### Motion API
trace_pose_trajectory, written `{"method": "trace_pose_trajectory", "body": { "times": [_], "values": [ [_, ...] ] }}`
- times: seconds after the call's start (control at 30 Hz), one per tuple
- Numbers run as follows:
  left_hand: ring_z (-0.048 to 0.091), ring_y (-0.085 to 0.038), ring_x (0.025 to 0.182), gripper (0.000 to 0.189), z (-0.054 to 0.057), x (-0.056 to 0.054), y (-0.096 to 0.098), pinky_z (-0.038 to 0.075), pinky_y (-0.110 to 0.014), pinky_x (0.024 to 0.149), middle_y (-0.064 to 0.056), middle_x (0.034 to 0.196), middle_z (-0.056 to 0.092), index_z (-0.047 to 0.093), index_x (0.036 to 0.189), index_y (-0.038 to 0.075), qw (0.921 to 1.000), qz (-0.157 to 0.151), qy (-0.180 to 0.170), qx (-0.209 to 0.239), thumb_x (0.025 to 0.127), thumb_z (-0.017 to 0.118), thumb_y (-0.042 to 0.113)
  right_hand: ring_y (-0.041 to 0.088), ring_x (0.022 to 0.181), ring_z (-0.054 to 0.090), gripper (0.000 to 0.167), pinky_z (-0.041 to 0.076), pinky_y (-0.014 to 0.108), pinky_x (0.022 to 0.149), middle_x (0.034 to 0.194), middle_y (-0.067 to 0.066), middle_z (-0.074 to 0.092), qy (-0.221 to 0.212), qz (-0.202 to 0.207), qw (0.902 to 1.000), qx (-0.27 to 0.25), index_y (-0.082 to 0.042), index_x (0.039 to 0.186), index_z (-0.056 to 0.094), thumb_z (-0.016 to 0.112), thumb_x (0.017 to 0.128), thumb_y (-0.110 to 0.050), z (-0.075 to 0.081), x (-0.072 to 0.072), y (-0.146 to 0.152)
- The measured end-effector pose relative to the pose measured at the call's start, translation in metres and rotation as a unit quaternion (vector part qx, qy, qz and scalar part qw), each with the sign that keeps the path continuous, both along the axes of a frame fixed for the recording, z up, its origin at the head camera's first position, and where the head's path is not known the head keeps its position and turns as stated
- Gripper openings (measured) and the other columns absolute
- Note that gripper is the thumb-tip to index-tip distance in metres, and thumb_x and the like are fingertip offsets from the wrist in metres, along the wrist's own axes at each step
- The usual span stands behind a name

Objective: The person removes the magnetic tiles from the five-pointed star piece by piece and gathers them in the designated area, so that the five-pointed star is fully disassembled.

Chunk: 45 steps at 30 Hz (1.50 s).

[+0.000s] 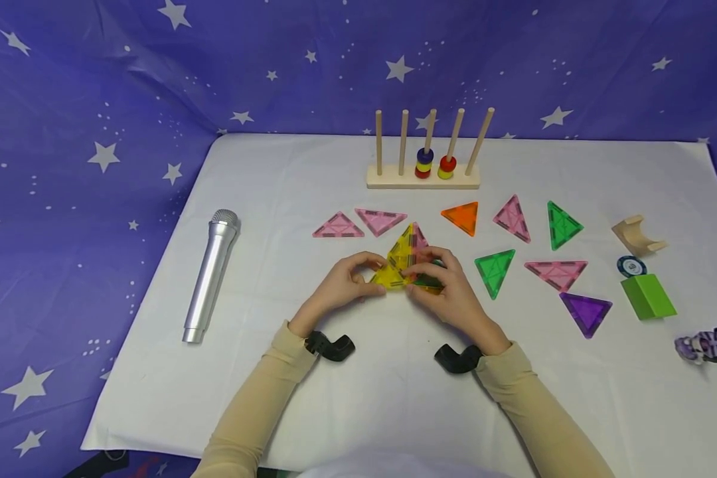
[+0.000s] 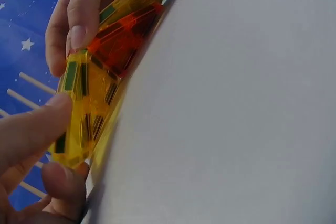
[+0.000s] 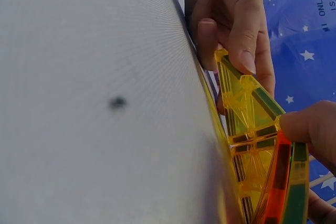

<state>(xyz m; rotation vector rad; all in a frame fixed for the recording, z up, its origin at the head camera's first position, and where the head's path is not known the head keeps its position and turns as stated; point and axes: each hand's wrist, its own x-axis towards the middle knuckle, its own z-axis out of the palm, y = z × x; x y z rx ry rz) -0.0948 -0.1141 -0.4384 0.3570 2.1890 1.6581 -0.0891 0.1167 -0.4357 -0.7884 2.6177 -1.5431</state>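
Both hands work on a small cluster of translucent triangular magnetic tiles on the white tabletop. My left hand (image 1: 345, 284) pinches a yellow triangular magnetic tile (image 1: 388, 276) at the cluster's left corner, thumb and fingers on its edges in the left wrist view. From the other side, my right hand (image 1: 454, 295) grips the joined tiles. A red-orange tile (image 2: 123, 43) leans beside the yellow ones under its fingers. Farther back in the cluster, a pink tile (image 1: 419, 238) stands against another yellow tile (image 1: 401, 251). The right fingers partly cover a green tile (image 1: 433, 279).
Loose triangles lie around, including pink (image 1: 381, 220), orange (image 1: 463, 217), green (image 1: 494, 271) and purple (image 1: 586, 313) ones. A wooden peg stand (image 1: 424, 179) with rings is behind. Left lies a silver microphone (image 1: 209, 279); right, a green block (image 1: 648, 297) and a doll (image 1: 706, 346).
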Motion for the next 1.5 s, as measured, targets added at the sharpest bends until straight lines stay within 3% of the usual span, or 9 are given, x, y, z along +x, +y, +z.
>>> {"method": "trace_pose_trajectory", "body": {
  "times": [0.17, 0.27, 0.4, 0.53, 0.83, 1.0, 1.2, 1.37, 1.5],
  "values": [
    [0.048, -0.029, 0.043, 0.042, 0.017, 0.002, 0.0, 0.04, -0.03, 0.042, -0.018, 0.107, 0.055, 0.054, 0.119, -0.001, 0.9985, 0.01, -0.041, 0.034, 0.08, 0.068, 0.005, 0.025, 0.117, 0.034, 0.021, 0.026, 0.05, 0.095, 0.125, 0.008, 0.041, 0.001, 0.0, 1.0, 0.003, -0.015, 0.097, 0.07, 0.071, 0.077, -0.012, -0.001, -0.001, 0.001],
    [0.046, -0.032, 0.041, 0.039, 0.027, 0.004, 0.001, 0.034, -0.028, 0.037, -0.027, 0.088, 0.057, 0.051, 0.118, -0.005, 0.9971, 0.014, -0.057, 0.048, 0.083, 0.064, 0.004, 0.025, 0.117, 0.034, 0.021, 0.026, 0.05, 0.095, 0.125, 0.008, 0.04, 0.002, -0.002, 1.0, 0.004, -0.015, 0.098, 0.07, 0.071, 0.077, -0.012, -0.002, -0.001, 0.002],
    [0.046, -0.033, 0.041, 0.035, 0.029, 0.005, 0.002, 0.034, -0.029, 0.035, -0.03, 0.079, 0.059, 0.049, 0.119, -0.007, 0.9949, 0.015, -0.076, 0.065, 0.088, 0.058, 0.005, 0.025, 0.116, 0.035, 0.021, 0.026, 0.05, 0.095, 0.126, 0.008, 0.041, 0.006, -0.004, 1.0, 0.006, -0.015, 0.098, 0.07, 0.071, 0.077, -0.012, -0.004, -0.002, 0.002],
    [0.054, -0.035, 0.052, 0.032, 0.031, 0.006, 0.002, 0.04, -0.029, 0.039, -0.026, 0.089, 0.062, 0.051, 0.118, -0.006, 0.9923, 0.029, -0.101, 0.066, 0.09, 0.056, 0.01, 0.025, 0.116, 0.035, 0.021, 0.026, 0.051, 0.095, 0.125, 0.009, 0.04, 0.004, -0.004, 1.0, 0.006, -0.015, 0.097, 0.07, 0.071, 0.077, -0.012, -0.003, -0.001, 0.001],
    [0.054, -0.028, 0.053, 0.03, 0.03, 0.007, -0.001, 0.039, -0.027, 0.042, -0.031, 0.08, 0.061, 0.055, 0.114, -0.006, 0.9854, 0.04, -0.13, 0.102, 0.085, 0.06, 0.002, 0.026, 0.116, 0.034, 0.02, 0.025, 0.051, 0.095, 0.124, 0.009, 0.04, 0.005, -0.01, 0.9998, 0.017, -0.015, 0.096, 0.07, 0.071, 0.076, -0.012, -0.003, 0.0, 0.0],
    [0.051, -0.026, 0.048, 0.031, 0.013, 0.003, -0.01, 0.039, -0.028, 0.043, -0.026, 0.074, 0.063, 0.057, 0.113, 0.0, 0.9811, 0.049, -0.136, 0.129, 0.083, 0.064, 0.006, 0.027, 0.118, 0.033, 0.02, 0.026, 0.052, 0.095, 0.124, 0.009, 0.041, 0.006, -0.012, 0.9997, 0.018, -0.015, 0.095, 0.07, 0.071, 0.076, -0.012, -0.003, 0.0, 0.0],
    [0.055, -0.019, 0.048, 0.032, 0.011, -0.006, -0.031, 0.038, -0.024, 0.04, -0.018, 0.071, 0.065, 0.057, 0.112, 0.004, 0.9677, 0.163, -0.107, 0.16, 0.082, 0.067, 0.008, 0.028, 0.119, 0.033, 0.02, 0.027, 0.052, 0.094, 0.124, 0.009, 0.041, 0.003, -0.011, 0.9999, 0.011, -0.014, 0.095, 0.07, 0.071, 0.075, -0.011, -0.002, 0.001, 0.0],
    [0.06, -0.018, 0.053, 0.032, 0.017, -0.021, -0.063, 0.037, -0.021, 0.037, -0.016, 0.084, 0.067, 0.058, 0.112, 0.007, 0.9335, 0.309, -0.073, 0.166, 0.082, 0.068, 0.011, 0.028, 0.118, 0.033, 0.02, 0.027, 0.052, 0.094, 0.124, 0.009, 0.042, 0.006, -0.012, 0.9999, 0.006, -0.014, 0.095, 0.07, 0.07, 0.075, -0.011, -0.002, 0.001, 0.0],
    [0.061, -0.019, 0.055, 0.036, 0.016, -0.037, -0.085, 0.038, -0.022, 0.036, -0.02, 0.095, 0.065, 0.057, 0.114, 0.004, 0.9174, 0.368, -0.06, 0.139, 0.081, 0.068, 0.011, 0.029, 0.117, 0.034, 0.02, 0.027, 0.052, 0.094, 0.123, 0.01, 0.042, 0.011, -0.014, 0.9998, 0.003, -0.014, 0.095, 0.07, 0.07, 0.075, -0.01, -0.003, 0.001, 0.0]
  ]
}}
